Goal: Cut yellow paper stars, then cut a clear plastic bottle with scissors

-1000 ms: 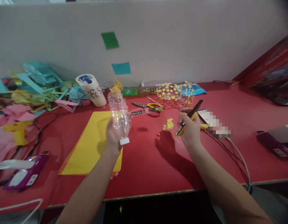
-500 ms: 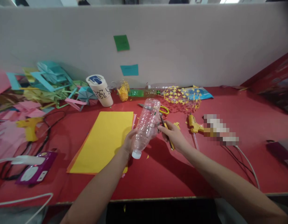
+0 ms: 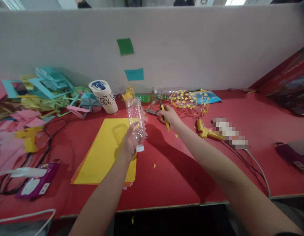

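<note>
My left hand (image 3: 129, 141) is wrapped round a clear plastic bottle (image 3: 135, 113), its white cap pointing toward me. The bottle is held above the edge of a stack of yellow paper (image 3: 105, 154). In my right hand (image 3: 170, 116) is a yellow-and-black utility knife (image 3: 166, 120), gripped near the back of the table. Scissors (image 3: 152, 112) lie right at my right fingertips, their handles mostly hidden by the hand. I cannot tell whether the fingers also grip them.
Yellow hot glue guns lie right (image 3: 203, 129) and left (image 3: 30, 137). A paper cup (image 3: 104, 96), a star-covered clear bottle (image 3: 186, 98) and a green bottle (image 3: 145, 98) line the back. Folded paper shapes (image 3: 50, 82) pile up at left, near a purple power strip (image 3: 40, 180).
My left hand has moved the bottle left and turned it more upright, away from the knife. My right hand has carried the utility knife forward and left to the scissors.
</note>
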Action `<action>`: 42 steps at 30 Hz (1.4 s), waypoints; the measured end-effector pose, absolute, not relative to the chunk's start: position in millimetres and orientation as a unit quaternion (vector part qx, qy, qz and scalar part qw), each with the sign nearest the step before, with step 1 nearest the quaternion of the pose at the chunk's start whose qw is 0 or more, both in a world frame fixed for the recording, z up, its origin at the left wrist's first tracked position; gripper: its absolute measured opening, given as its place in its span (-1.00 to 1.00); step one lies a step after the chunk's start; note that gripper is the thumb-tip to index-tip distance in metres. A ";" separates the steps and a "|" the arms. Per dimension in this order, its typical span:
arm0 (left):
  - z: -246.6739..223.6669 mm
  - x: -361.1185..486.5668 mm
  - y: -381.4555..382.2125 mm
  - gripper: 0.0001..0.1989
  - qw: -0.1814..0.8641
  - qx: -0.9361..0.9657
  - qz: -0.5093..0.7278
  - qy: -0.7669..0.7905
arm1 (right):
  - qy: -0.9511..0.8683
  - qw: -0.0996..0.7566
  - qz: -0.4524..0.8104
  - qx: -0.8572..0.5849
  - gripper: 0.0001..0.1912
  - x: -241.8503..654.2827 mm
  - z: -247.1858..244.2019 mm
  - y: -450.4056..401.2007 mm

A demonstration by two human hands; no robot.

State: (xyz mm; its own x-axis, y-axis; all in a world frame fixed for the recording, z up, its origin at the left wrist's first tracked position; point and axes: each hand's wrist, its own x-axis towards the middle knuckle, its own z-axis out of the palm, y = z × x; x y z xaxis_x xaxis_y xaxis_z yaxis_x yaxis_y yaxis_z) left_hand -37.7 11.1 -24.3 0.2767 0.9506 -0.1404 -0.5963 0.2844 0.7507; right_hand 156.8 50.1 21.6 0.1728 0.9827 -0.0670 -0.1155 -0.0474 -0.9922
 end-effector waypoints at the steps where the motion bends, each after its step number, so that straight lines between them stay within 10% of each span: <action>1: -23.5 -35.7 9.4 -0.49 0.743 0.301 0.517 0.300 | -0.408 0.551 0.499 -0.530 -0.76 161.1 17.0 40.4; 13: -3.3 -39.7 11.3 -0.41 0.595 0.562 0.367 0.441 | -0.359 0.487 0.543 -0.582 -0.74 220.6 -4.3 -40.7; 19: 7.3 -26.7 -2.6 -0.30 0.307 0.817 0.146 0.466 | -0.397 0.583 0.454 -0.544 -0.81 223.1 -5.6 -51.0; 30: 1.2 -27.3 -14.0 -0.51 0.180 0.816 0.119 0.536 | -0.689 0.236 0.256 -0.636 -0.82 191.0 7.7 -82.0; 42: -4.1 -25.7 -18.1 -0.45 0.129 0.836 0.100 0.523 | -0.741 0.123 0.142 -0.645 -0.72 183.5 5.8 -86.1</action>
